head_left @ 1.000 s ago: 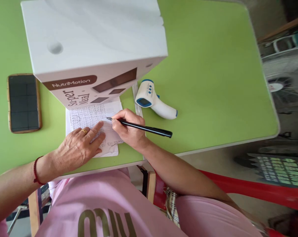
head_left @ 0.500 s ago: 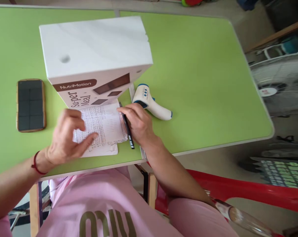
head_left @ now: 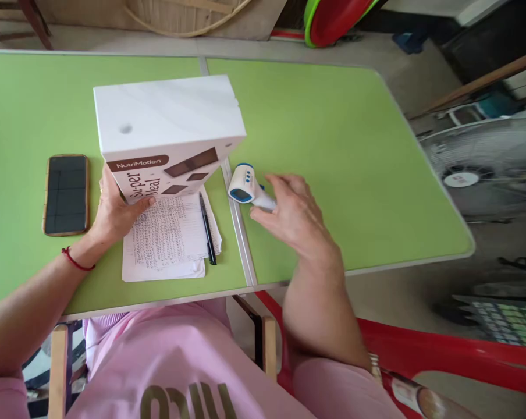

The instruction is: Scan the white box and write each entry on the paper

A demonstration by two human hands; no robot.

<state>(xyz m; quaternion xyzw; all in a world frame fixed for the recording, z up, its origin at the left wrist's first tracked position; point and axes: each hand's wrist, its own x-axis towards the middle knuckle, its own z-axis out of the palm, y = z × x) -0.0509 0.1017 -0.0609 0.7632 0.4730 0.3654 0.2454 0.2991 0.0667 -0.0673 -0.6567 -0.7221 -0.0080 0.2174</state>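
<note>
My left hand (head_left: 114, 212) grips the lower left edge of a white NutriMotion box (head_left: 171, 113), thumb on its printed front and fingers round the side. The box stands upright behind sheets of handwritten paper (head_left: 158, 233). A black pen (head_left: 208, 230) lies along the right part of the sheets. My right hand (head_left: 295, 212) hovers around the handle of a white and blue infrared thermometer (head_left: 244, 185), thumb and fingers spread apart. The hand hides the end of that handle, so any contact is unclear.
A phone in a brown-edged case (head_left: 66, 195) lies left of the box on the green table (head_left: 354, 157). A metal seam (head_left: 241, 244) crosses the tabletop. Beyond the right edge stands a fan (head_left: 485, 169). A red chair (head_left: 420, 346) is below the table's front edge.
My left hand has gone from above the papers to the box's side. My right hand has let go of the pen, now lying on the papers, and moved right to the thermometer.
</note>
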